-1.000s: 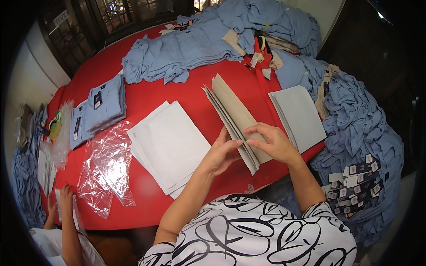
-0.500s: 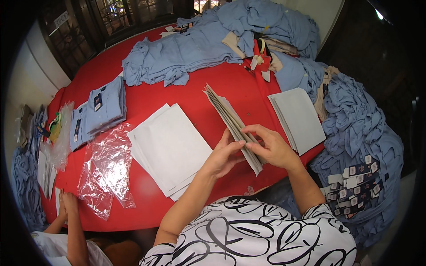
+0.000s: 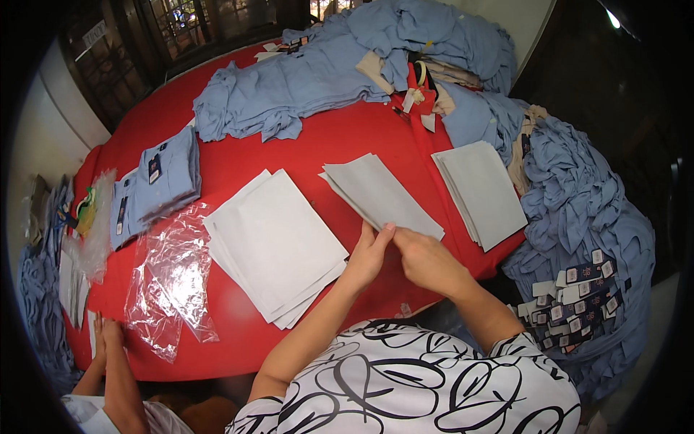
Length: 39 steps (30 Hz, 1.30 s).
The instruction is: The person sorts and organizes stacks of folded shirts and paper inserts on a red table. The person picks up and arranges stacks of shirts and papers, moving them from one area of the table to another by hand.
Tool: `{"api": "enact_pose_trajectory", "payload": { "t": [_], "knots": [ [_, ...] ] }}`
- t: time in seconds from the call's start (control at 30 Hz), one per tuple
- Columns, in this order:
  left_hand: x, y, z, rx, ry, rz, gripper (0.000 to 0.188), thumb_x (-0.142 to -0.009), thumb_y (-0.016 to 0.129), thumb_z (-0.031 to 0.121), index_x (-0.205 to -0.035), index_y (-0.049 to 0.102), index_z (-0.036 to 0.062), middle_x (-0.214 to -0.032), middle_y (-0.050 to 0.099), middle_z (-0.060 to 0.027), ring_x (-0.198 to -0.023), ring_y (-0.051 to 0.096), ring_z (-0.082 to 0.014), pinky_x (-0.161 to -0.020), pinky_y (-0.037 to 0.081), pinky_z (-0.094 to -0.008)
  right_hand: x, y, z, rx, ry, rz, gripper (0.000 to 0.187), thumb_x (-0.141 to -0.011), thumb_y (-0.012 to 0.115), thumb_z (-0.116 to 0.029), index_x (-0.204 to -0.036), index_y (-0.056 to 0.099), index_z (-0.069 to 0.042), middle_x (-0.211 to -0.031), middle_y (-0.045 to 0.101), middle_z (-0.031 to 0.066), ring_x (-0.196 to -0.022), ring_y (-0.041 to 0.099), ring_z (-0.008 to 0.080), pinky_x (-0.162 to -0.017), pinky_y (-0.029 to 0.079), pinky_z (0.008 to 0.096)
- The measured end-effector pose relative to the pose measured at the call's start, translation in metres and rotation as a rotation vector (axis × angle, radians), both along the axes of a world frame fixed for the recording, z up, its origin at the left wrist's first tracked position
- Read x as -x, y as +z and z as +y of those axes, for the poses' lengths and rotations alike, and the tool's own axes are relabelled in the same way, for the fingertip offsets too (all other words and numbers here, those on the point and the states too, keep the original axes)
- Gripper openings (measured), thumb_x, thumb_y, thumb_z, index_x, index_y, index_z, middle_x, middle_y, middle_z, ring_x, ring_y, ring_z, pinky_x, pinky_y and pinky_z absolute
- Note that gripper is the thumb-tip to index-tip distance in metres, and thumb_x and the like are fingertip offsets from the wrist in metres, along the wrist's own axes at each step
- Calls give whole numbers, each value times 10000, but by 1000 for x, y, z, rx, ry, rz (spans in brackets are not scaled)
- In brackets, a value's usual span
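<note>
A small stack of folded grey-white paper sheets slants over the table, its upper face turned up. My left hand grips the near edge of the stack, thumb along the top and fingers beneath. Beside it, my right hand is closed at the same near edge, knuckles up; its fingertips are hidden. A pile of larger white sheets lies left of my hands, its corners fanned unevenly. Farther right rests a second stack of folded grey-white sheets.
On the red-covered table lie folded blue shirts with dark tags and clear plastic bags. Heaped blue garments line the far and right sides, with several tags on them. At lower left are another person's hands.
The stack in my hands has tipped from nearly edge-on to showing its broad upper face. My right hand has curled in at the near edge.
</note>
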<state>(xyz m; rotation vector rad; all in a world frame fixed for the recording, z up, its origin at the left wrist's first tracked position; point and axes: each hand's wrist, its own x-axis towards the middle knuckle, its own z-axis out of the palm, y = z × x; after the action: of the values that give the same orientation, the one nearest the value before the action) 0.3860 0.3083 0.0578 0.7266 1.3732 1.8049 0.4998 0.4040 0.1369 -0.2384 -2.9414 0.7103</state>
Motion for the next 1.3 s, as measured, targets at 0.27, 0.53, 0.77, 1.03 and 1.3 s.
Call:
{"api": "enact_pose_trajectory", "payload": {
  "t": [0.27, 0.53, 0.77, 1.03, 1.3],
  "knots": [
    [49, 40, -109, 317, 324, 569, 517, -928, 615, 232, -1384, 462, 45, -1374, 474, -175, -1225, 510, -281, -1020, 414, -389, -69, 98, 89, -254, -613, 473, 416, -855, 426, 82, -1248, 550, 24, -1085, 630, 277, -1032, 619, 407, -880, 490, 420],
    [66, -19, -237, 559, 805, 183, 694, -918, 614, 187, -1463, 259, -55, -1402, 410, -249, -1234, 489, -312, -967, 455, -379, -63, -53, 159, -459, -611, 166, 436, -905, 561, -61, -1336, 509, -32, -1323, 521, 243, -1221, 503, 382, -1044, 388, 432],
    [86, -31, -219, 59, 620, -425, 654, -960, 567, 221, -1463, 252, -55, -1299, 515, -189, -1048, 564, -226, -879, 480, -349, 93, -125, -6, 574, -100, 156, 650, -943, 563, -396, -1403, 404, 35, -1396, 468, 239, -1305, 440, 358, -1083, 335, 395],
    [74, 80, -150, 146, 452, 189, 703, -940, 563, 342, -1459, 291, -47, -1386, 454, -198, -1222, 506, -266, -1001, 430, -376, 109, -87, -51, 492, 100, -164, 573, -899, 589, -381, -1318, 523, 4, -1269, 533, 205, -1156, 529, 337, -978, 426, 405],
    [66, 102, -109, 372, 401, 458, 785, -914, 571, 375, -1492, 221, -25, -1435, 365, -254, -1311, 442, -336, -1035, 415, -411, 94, 5, -32, 1594, 28, 240, 677, -953, 591, -298, -1460, 270, 14, -1397, 427, 225, -1272, 460, 287, -1009, 424, 394]
  ]
}}
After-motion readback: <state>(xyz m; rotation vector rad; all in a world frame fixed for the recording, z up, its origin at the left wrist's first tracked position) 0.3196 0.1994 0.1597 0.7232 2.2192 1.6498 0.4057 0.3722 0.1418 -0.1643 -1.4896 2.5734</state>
